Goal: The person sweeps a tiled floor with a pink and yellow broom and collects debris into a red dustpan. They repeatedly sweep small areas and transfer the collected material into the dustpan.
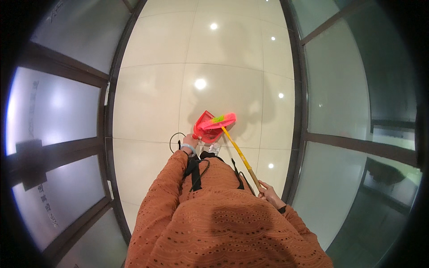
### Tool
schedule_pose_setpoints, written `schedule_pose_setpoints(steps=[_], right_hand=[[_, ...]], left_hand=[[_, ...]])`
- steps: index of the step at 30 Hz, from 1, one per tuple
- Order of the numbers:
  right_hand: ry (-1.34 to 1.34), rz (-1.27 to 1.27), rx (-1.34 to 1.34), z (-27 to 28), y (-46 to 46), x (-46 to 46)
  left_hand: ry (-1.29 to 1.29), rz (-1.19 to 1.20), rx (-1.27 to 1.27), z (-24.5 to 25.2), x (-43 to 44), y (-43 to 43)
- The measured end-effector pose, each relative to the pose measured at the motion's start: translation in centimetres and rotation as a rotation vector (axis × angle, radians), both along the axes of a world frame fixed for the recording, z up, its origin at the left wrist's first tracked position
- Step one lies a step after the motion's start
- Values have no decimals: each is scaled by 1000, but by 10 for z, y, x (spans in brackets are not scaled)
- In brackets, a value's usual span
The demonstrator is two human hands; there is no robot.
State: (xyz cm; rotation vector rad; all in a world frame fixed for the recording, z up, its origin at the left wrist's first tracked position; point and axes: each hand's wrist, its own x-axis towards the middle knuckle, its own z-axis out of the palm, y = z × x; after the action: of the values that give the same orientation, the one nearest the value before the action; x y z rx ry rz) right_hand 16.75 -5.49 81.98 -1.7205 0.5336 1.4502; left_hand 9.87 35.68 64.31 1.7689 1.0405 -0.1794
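Note:
My left hand [190, 140] grips the handle of a red plastic dustpan [211, 135], which is in front of my feet. Across the dustpan's upper right part lies the head of a broom [228, 120], pink with a patch of yellow-green bristles. Its yellow stick [239, 151] slants down to the right, and my right hand [268, 195] is closed around the brownish lower end. Whether the dustpan touches the floor I cannot tell. Fine debris or bristles seem to show inside it, too small to name.
Glossy cream floor tiles [150, 97] reflect several ceiling lights. Dark-framed frosted glass doors or panels [67, 107] line the left side. Glass panels [335, 90] in brown frames run along the right. Black straps and a thin cable hang at my waist, above a light shoe [214, 148].

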Motion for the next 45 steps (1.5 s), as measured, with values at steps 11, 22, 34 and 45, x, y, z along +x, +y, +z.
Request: schedule_pose_setpoints(steps=[11,22,34,45], right_hand=[[-163,-93,97,-3,109,111],[-130,-45,92,17,240,160],[-146,143,48,31,409,214],[-307,377,107,-6,592,425]], left_hand=[[-164,258,39,35,34,69],[-190,326,152,21,76,200],[-119,484,-16,0,93,337],[-141,622,-60,8,193,402]])
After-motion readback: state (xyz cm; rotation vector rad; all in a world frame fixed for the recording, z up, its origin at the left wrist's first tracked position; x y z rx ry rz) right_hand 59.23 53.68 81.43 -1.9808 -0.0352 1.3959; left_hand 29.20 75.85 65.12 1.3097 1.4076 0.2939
